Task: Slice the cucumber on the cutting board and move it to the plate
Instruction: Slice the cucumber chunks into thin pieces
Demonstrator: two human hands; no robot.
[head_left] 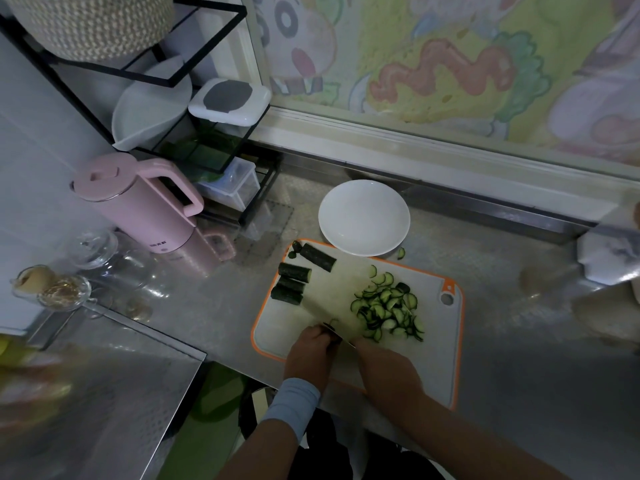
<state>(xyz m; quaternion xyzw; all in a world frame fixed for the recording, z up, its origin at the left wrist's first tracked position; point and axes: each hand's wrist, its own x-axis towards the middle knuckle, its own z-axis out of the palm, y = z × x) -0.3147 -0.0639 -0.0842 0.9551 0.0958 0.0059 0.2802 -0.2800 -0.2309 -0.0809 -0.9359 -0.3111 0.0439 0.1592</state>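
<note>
Four cucumber chunks [295, 271] are left on the cutting board's [433, 358] left side, slices [388, 306] are piled right, white plate [363, 218] is just beyond. Knife [334, 332] is gripped by left hand [310, 353]; right hand [384, 370] finger state can't be told.

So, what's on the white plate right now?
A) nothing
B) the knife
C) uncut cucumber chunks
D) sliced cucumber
A: the white plate is bare, while the slices sit piled on the cutting board with the uncut chunks beside them.

White plate [363, 216]; grey cutting board [433, 358] (orange-edged); dark green cucumber chunks [318, 257]; pink kettle [145, 209].
</note>
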